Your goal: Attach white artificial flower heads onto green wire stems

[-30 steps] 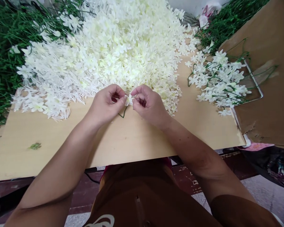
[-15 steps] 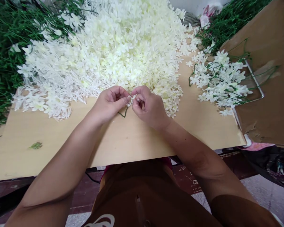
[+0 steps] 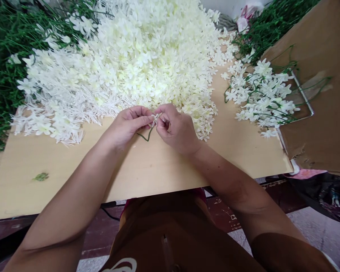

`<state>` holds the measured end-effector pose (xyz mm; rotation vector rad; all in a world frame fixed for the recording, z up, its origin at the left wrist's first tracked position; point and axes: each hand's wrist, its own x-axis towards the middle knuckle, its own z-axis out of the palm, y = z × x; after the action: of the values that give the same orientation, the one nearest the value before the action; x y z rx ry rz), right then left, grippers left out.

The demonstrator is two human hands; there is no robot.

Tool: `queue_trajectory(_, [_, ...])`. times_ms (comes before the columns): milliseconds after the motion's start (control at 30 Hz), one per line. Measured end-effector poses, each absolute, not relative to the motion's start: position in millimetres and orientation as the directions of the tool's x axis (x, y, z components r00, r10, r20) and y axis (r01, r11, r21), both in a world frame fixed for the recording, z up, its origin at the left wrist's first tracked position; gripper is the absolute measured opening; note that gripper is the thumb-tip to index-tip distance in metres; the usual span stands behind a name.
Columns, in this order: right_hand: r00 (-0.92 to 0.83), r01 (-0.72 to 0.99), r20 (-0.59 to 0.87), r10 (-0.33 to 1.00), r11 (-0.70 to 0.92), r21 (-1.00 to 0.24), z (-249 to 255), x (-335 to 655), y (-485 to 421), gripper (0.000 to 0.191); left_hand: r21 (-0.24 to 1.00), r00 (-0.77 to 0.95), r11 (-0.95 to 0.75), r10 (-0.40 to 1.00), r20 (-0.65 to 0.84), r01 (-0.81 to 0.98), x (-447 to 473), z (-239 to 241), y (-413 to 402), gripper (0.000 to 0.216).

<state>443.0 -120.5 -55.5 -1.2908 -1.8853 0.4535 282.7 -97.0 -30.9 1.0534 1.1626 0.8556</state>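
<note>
My left hand (image 3: pixel 132 124) and my right hand (image 3: pixel 175 128) meet over the front part of the table, fingertips close together. Between thumb and index finger my left hand pinches a small white artificial flower with a bent green stem (image 3: pixel 148 139) hanging below it. The fingers of my right hand are curled and pinched at the same white flower; exactly which part they grip is hidden. Just behind both hands rises a big heap of white artificial flowers (image 3: pixel 155 64), some showing thin white stalks.
Green artificial stems (image 3: pixel 5 75) are piled at the left, more green stems (image 3: pixel 274 26) at the back right. White flowers on green stems (image 3: pixel 263 94) lie by a metal wire frame (image 3: pixel 303 92) and a cardboard sheet (image 3: pixel 323 124). A green scrap (image 3: pixel 41 176) rests on the table (image 3: pixel 147 173).
The whole view has shifted slightly. My fingertips have drawn a little closer around the white flower, and the green stem below sticks out a bit more to the left.
</note>
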Motion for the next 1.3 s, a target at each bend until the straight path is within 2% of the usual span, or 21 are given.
queue_trajectory(167, [-0.174,0.607,0.365,0.914,0.392,-0.692,-56,441,-121,0.023,0.957,0.261,0.287,0.927,-0.269,-0.033,284,-31,-97,0.026])
queue_trajectory(333, [-0.135,0.419,0.307,0.942,0.335,-0.844,-59,446,-118,0.020,0.966,0.198,0.253,0.951,-0.239,-0.050,282,-31,-94,0.028])
queue_trajectory(500, [-0.148,0.312,0.270,0.951,0.304,-0.900,-63,447,-117,0.017,0.969,0.190,0.243,0.955,-0.230,-0.048,282,-33,-93,0.029])
queue_trajectory(767, [-0.135,0.300,0.324,0.937,0.350,-0.887,-63,445,-118,0.015,0.969,0.172,0.248,0.955,-0.243,-0.010,285,-33,-95,0.024])
queue_trajectory(1033, [-0.132,0.252,0.331,0.935,0.354,-0.901,-60,446,-120,0.006,0.956,0.144,0.282,0.952,-0.269,-0.081,283,-36,-95,0.018])
queue_trajectory(1300, [-0.151,0.388,0.509,0.847,0.524,-0.758,-57,451,-117,0.008,0.941,0.169,0.319,0.940,-0.298,-0.116,281,-40,-95,0.019])
